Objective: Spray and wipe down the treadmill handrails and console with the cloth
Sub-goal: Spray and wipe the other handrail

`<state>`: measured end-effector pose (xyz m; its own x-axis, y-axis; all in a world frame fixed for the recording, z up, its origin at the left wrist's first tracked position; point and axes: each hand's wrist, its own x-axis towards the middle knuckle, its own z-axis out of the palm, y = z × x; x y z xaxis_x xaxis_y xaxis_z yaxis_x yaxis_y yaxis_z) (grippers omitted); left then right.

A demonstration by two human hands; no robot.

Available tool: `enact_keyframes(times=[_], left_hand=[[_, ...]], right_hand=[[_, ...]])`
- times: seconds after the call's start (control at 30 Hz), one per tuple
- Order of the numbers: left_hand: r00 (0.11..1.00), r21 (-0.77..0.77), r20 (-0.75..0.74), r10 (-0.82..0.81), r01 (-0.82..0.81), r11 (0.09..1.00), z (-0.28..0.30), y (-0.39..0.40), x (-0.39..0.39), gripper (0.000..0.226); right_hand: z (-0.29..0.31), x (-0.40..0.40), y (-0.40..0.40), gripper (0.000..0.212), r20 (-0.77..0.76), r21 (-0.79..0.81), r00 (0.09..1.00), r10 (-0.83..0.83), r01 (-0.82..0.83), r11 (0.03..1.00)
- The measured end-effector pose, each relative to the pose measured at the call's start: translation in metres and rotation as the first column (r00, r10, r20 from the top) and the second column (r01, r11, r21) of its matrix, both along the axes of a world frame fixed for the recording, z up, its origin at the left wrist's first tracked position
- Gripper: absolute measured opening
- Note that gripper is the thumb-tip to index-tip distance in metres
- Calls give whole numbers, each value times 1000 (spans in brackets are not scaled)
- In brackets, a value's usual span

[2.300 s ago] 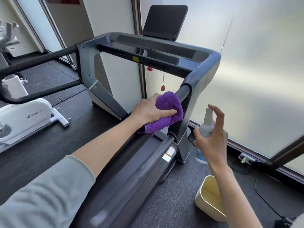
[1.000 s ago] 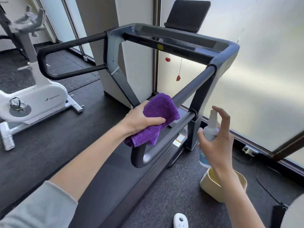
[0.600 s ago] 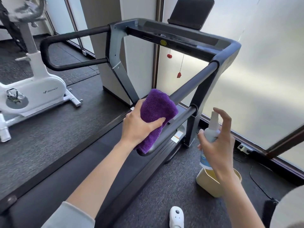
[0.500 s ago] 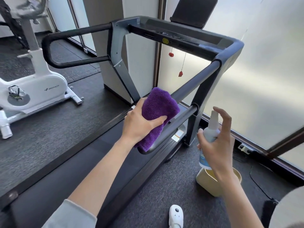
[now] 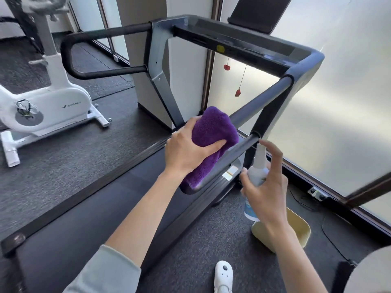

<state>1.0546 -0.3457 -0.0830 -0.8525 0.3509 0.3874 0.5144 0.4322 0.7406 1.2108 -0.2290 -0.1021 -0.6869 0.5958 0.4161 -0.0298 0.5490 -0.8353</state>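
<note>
Left hand (image 5: 187,153): curled over the purple cloth (image 5: 211,140), thumb across it, pressing it on the right handrail (image 5: 260,100) near its curved end.
Right hand (image 5: 268,187): grips the spray bottle (image 5: 257,176) upright, forefinger raised over the nozzle.
Bottle: at 4 o'clock from cloth, beside the rail.
Console (image 5: 243,44): at 12 o'clock, well apart.
Floor: yellow tub (image 5: 300,231) under right hand; white exercise bike (image 5: 53,102) at 9 o'clock.

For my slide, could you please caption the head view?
Left hand wipes treadmill handrail with purple cloth; right hand holds spray bottle.
</note>
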Motion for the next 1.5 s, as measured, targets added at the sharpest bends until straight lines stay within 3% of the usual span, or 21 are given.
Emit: enact_keyframes(times=[0.2, 0.33, 0.43, 0.53, 0.63, 0.73, 0.87, 1.07, 1.27, 1.4, 1.5], left_hand=[[992, 281, 118, 35, -67, 957, -36, -17, 22, 64], [993, 187, 111, -34, 13, 982, -26, -20, 6, 61], [999, 73, -27, -32, 34, 997, -13, -11, 0, 67], [999, 162, -34, 9, -4, 987, -20, -7, 6, 67], [986, 363, 165, -9, -52, 930, -56, -23, 21, 62], [943, 454, 327, -67, -95, 886, -89, -39, 32, 54], [942, 561, 329, -63, -141, 815, -99, -58, 35, 46], [933, 666, 354, 64, -300, 683, -105, -96, 40, 55], [945, 694, 327, 16, -252, 675, -104, -97, 46, 74], [956, 681, 291, -47, -172, 711, -86, -64, 51, 51], [979, 618, 198, -49, -86, 782, -67, -35, 36, 52]], right_hand=[[-4, 3, 1, 71, 13, 3, 1000, 5, -5, 1000], [-6, 5, 2, 70, 28, -13, 1000, 3, -2, 1000], [-8, 3, 1, 70, 38, -28, 999, 5, -4, 1000], [-9, 1, -3, 71, 25, -21, 1000, 11, -10, 1000], [-11, 3, -5, 70, -2, 2, 1000, 5, -5, 1000], [-17, 7, -7, 69, 3, 39, 1000, -17, 17, 999], [-33, 15, -17, 68, 54, 85, 998, -12, 7, 996], [-50, 7, -40, 61, 116, 93, 993, 5, -16, 996], [-51, -4, -47, 60, 108, 78, 993, -42, 34, 996], [-50, 0, -39, 62, 98, 78, 994, -40, 32, 996], [-50, 5, -33, 64, 73, 61, 997, -37, 32, 998]])
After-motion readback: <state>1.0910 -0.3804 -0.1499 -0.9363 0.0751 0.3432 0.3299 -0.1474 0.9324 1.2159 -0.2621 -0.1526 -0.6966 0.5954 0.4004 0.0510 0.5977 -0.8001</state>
